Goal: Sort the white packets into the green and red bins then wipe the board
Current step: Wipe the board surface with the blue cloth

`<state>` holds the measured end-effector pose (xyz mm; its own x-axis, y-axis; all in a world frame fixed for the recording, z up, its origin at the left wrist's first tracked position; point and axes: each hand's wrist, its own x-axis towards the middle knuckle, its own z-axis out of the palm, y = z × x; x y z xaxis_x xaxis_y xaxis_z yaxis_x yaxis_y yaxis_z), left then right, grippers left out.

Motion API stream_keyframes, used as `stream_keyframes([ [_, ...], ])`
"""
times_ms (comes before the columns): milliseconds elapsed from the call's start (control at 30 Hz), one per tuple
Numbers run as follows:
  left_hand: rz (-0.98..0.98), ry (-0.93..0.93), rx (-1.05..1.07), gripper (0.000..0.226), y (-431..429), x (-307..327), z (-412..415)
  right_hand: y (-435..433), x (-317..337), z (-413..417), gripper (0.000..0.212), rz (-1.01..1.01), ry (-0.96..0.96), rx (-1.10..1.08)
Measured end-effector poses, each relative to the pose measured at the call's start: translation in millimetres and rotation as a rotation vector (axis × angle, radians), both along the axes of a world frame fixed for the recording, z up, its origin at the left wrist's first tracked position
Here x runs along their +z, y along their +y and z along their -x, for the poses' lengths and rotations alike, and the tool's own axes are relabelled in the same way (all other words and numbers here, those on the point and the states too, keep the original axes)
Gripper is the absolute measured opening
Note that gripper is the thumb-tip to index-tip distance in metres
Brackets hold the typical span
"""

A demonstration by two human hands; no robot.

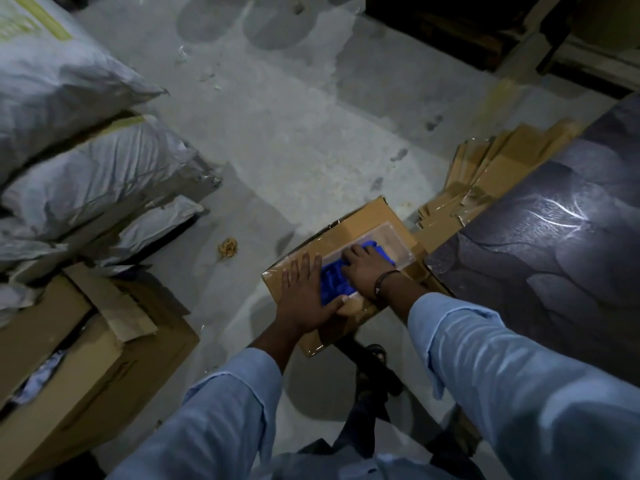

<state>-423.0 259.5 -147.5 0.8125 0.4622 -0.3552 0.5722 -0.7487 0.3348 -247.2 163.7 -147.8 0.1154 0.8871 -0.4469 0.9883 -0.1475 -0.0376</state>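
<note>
1. A dim concrete floor (pixel 294 150), with pale sacks (pixel 86 168) stacked at left and a dark veined slab (pixel 554 254) at right.
2. An open carton (pixel 86 358) stands lower left; flattened cartons (pixel 502 161) lie beside the slab.
3. A taped box (pixel 363 216) sits mid-floor, with the clear board (pixel 377 244) lying flat on its top.
4. The left hand (pixel 304 292) lies flat with fingers straight at the board's left edge, thumb along its near edge.
5. The right hand (pixel 363 268) curls its fingers on the blue cloth (pixel 334 282), pressing it to the board.
</note>
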Motion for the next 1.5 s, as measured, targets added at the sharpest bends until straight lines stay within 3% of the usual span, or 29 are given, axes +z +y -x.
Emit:
stream_keyframes([
  [167, -0.05, -0.143, 0.024, 0.104, 1.2, 19.9, -2.0, -4.7, 40.5, -11.6, 0.022, -0.212, 0.321, -0.283],
  [267, -0.07, -0.268, 0.093, 0.103, -2.1, 38.0, -14.9, -14.4, 78.2, -29.4, 0.027, -0.29, 0.396, -0.481],
  [433, -0.106, -0.398, 0.059, 0.109, -18.6, 69.6, -59.5, -42.5, 129.5, -68.5, 0.009, -0.514, 0.302, -0.665],
  [700, -0.138, -0.404, -0.198, 0.103, -81.6, 95.8, -140.8, -162.4, 191.7, -131.9, 0.017, -0.969, 0.075, -1.002],
  [900, -0.095, -0.345, -0.375, 0.096, -148.4, 95.1, -176.7, -286.2, 204.1, -145.7, 0.02, -0.839, -0.154, -1.261],
  [1033, -0.123, -0.283, -0.477, 0.088, -178.6, 79.8, -189.1, -331.3, 202.1, -124.0, 0.019, -0.742, -0.318, -1.217],
  [1133, -0.134, -0.212, -0.501, 0.081, -189.2, 68.4, -194.4, -333.1, 176.5, -96.4, 0.02, -0.642, -0.122, -1.105],
  [1233, -0.15, -0.136, -0.509, 0.076, -190.7, 59.8, -199.1, -334.7, 141.0, -73.6, 0.018, -0.723, 0.053, -1.123],
  [1367, -0.136, -0.084, -0.58, 0.069, -187.7, 51.0, -201.8, -337.0, 101.1, -64.0, 0.037, -0.725, 0.023, -1.135],
  [1500, -0.093, -0.217, -0.595, 0.066, -184.3, 36.3, -204.8, -316.6, 58.8, -51.6, 0.06, -0.527, -0.051, -1.015],
])
